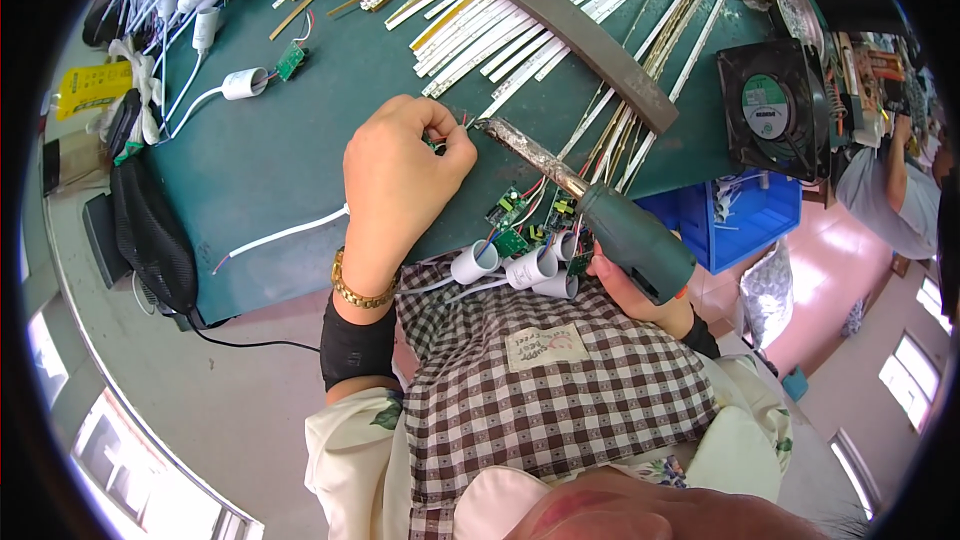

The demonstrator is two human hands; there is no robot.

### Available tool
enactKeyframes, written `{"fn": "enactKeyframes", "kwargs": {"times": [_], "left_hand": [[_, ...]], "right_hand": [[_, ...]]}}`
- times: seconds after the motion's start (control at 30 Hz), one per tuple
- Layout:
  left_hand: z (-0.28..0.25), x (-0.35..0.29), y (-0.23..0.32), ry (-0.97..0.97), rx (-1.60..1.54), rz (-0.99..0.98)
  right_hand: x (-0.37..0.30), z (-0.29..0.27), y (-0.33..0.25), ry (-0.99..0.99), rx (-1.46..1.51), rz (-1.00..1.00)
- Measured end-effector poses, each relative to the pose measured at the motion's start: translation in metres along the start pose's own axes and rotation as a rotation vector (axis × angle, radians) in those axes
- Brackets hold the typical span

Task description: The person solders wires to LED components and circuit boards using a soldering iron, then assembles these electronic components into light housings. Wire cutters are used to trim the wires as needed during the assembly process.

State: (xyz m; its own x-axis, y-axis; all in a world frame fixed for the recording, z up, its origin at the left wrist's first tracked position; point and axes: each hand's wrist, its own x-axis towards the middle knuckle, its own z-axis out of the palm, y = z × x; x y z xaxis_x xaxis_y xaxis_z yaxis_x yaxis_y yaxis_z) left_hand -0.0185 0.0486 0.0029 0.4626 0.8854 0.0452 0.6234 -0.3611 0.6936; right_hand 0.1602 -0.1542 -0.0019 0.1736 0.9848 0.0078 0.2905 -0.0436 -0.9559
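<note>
My left hand [405, 160], with a gold watch at its wrist, is closed in a pinch on a small green circuit board [436, 147], mostly hidden by the fingers. A white cable [285, 238] runs out from under this hand, its bare end on the green bench mat. My right hand [630, 290] grips the dark green handle of a soldering iron [637, 245]. The iron's blackened tip is beside my left fingertips and thin wire ends; contact cannot be made out. Below the iron, several white lamp holders [532, 267] with wired circuit boards [508, 207] lie at the bench edge.
Many white and tan strips [480, 15] cover the back of the bench, with a brown bar [575, 35] across them. A black fan [775, 108] stands right, above a blue bin [760, 215]. More cabled white holders [205, 28] and a black mesh object [150, 230] are left.
</note>
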Motion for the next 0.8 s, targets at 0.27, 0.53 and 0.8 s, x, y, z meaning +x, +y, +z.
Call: {"fn": "enactKeyframes", "kwargs": {"times": [0.27, 0.53, 0.8], "left_hand": [[0.001, 0.002, 0.000, 0.006, -0.003, 0.008], [-0.001, 0.002, -0.001, -0.009, 0.005, -0.008], [-0.001, 0.001, 0.000, -0.014, -0.015, 0.044]], "right_hand": [[-0.020, -0.005, 0.025, -0.056, -0.025, -0.051], [-0.022, -0.004, 0.016, 0.064, 0.091, 0.100], [-0.022, 0.002, 0.018, 0.215, 0.290, 0.130]]}}
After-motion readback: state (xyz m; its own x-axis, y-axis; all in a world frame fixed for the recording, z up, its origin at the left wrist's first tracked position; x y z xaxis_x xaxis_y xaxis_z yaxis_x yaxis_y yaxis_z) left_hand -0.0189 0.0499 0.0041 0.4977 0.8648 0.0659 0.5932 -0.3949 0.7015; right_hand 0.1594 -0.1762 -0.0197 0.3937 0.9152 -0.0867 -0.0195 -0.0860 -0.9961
